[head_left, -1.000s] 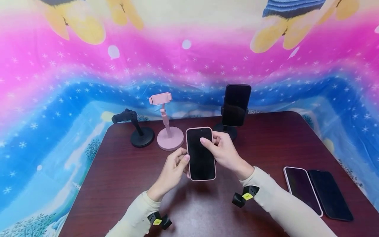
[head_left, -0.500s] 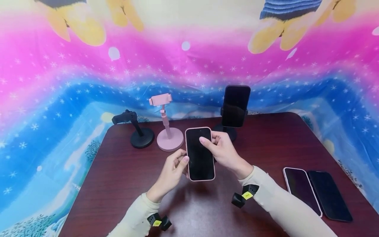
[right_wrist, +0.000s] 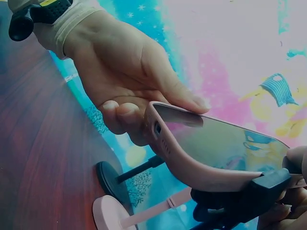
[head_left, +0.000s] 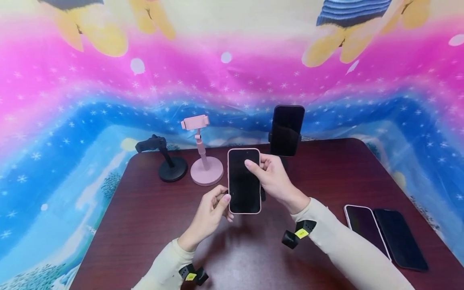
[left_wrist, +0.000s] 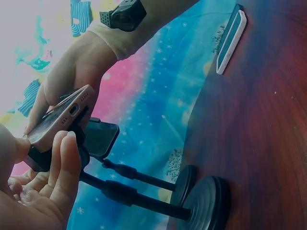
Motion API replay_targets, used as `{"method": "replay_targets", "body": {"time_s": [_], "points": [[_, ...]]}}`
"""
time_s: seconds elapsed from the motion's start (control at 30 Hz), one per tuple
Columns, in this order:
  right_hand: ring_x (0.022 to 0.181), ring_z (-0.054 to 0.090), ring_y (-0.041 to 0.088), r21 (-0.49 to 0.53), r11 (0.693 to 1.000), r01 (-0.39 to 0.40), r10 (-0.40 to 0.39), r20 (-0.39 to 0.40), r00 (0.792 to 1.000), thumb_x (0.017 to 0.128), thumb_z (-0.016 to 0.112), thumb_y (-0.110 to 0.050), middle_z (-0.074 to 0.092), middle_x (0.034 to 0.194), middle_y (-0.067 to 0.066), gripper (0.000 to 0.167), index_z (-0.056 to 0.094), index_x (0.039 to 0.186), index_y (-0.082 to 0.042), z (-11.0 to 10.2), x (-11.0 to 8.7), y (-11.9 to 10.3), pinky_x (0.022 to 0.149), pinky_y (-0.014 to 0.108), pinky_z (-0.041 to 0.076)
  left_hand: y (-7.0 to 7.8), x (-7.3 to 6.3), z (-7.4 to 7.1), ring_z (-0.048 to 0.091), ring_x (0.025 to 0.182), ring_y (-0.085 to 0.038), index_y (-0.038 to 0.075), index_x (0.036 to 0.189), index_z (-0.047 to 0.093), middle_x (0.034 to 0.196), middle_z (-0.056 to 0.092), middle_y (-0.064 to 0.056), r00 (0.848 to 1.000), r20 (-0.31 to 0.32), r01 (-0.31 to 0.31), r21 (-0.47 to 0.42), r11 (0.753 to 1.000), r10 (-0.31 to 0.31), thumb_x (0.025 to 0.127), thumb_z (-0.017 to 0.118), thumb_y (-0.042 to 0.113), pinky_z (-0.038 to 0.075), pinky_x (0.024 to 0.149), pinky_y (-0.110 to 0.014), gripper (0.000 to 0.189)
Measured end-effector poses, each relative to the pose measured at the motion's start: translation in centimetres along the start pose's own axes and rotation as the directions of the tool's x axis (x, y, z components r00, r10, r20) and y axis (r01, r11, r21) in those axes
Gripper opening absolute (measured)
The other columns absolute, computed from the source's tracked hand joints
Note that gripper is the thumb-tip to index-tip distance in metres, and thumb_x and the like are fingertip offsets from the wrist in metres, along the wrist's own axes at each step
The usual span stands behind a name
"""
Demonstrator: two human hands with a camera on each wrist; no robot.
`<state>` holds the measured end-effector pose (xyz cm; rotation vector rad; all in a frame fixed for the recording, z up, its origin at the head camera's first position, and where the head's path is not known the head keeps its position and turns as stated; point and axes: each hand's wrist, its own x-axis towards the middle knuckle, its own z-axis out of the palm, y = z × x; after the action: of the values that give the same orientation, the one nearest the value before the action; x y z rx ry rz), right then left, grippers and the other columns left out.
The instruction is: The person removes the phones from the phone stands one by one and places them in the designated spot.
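My right hand point(head_left: 277, 177) grips the upper right of a pink-cased phone point(head_left: 244, 197), its thumb lying over the dark screen. The phone sits upright in front of a black phone stand, whose clamp point(right_wrist: 268, 184) reaches round its edge in the right wrist view. At the phone's lower left edge, my left hand point(head_left: 208, 215) pinches the clamp, thumb against a black jaw in the left wrist view. There the stand's post point(left_wrist: 124, 194) runs to a round base point(left_wrist: 204, 203); in the head view the phone and right hand hide most of the stand.
A second black stand holds a phone point(head_left: 288, 129) at the back. To the left are a pink stand point(head_left: 206, 173) and a black stand point(head_left: 173, 169) with vacant holders. Two phones, one white-edged point(head_left: 366, 229) and one black point(head_left: 402, 237), lie on the wooden table point(head_left: 127, 233).
In the last half second the pink-cased phone and my right hand have moved slightly upward. My left hand has shifted a little lower along the phone's left edge.
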<state>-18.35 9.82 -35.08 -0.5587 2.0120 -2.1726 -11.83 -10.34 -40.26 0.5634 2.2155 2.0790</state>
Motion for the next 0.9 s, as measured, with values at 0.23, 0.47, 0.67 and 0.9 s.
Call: {"method": "replay_targets", "body": {"time_s": [0.23, 0.47, 0.67, 0.9], "points": [[0.075, 0.077, 0.011, -0.003, 1.000, 0.025, -0.025, -0.021, 0.999, 0.103, 0.056, -0.008, 0.078, 0.078, -0.010, 0.029, 0.060, 0.118, 0.017, -0.21, 0.21, -0.25, 0.069, 0.033, 0.065, -0.02, 0.07, 0.24, 0.065, 0.057, -0.013, -0.010, 0.109, 0.055, 0.072, 0.058, -0.032, 1.000, 0.013, -0.010, 0.000, 1.000, 0.010, 0.107, 0.048, 0.009, 0.062, 0.056, -0.036, 0.021], [0.075, 0.077, 0.012, 0.021, 0.999, 0.030, -0.030, -0.021, 0.999, 0.103, 0.056, -0.008, 0.078, 0.077, -0.010, 0.030, 0.059, 0.118, 0.018, -0.22, 0.51, -0.39, 0.070, 0.033, 0.065, 0.01, -0.08, 0.38, 0.063, 0.057, -0.008, -0.011, 0.110, 0.054, 0.071, 0.059, -0.033, 1.000, 0.001, -0.014, 0.003, 1.000, 0.014, 0.107, 0.047, 0.008, 0.062, 0.056, -0.036, 0.021], [0.075, 0.077, 0.012, 0.035, 0.999, 0.026, -0.025, -0.018, 1.000, 0.103, 0.055, -0.008, 0.078, 0.078, -0.009, 0.030, 0.058, 0.118, 0.018, -0.25, 0.71, -0.32, 0.070, 0.035, 0.065, 0.00, 0.00, 0.41, 0.063, 0.057, -0.007, -0.011, 0.110, 0.054, 0.072, 0.060, -0.034, 1.000, -0.002, -0.006, 0.003, 1.000, 0.006, 0.107, 0.047, 0.009, 0.062, 0.056, -0.036, 0.021], [0.074, 0.077, 0.012, 0.039, 0.999, 0.036, -0.035, -0.025, 0.999, 0.104, 0.055, -0.008, 0.078, 0.077, -0.008, 0.028, 0.060, 0.116, 0.017, -0.23, 0.95, -0.34, 0.070, 0.034, 0.065, 0.09, 0.12, 0.39, 0.062, 0.056, -0.006, -0.011, 0.110, 0.054, 0.074, 0.059, -0.037, 1.000, -0.007, -0.004, 0.002, 1.000, 0.004, 0.107, 0.048, 0.009, 0.062, 0.056, -0.033, 0.022]]}}
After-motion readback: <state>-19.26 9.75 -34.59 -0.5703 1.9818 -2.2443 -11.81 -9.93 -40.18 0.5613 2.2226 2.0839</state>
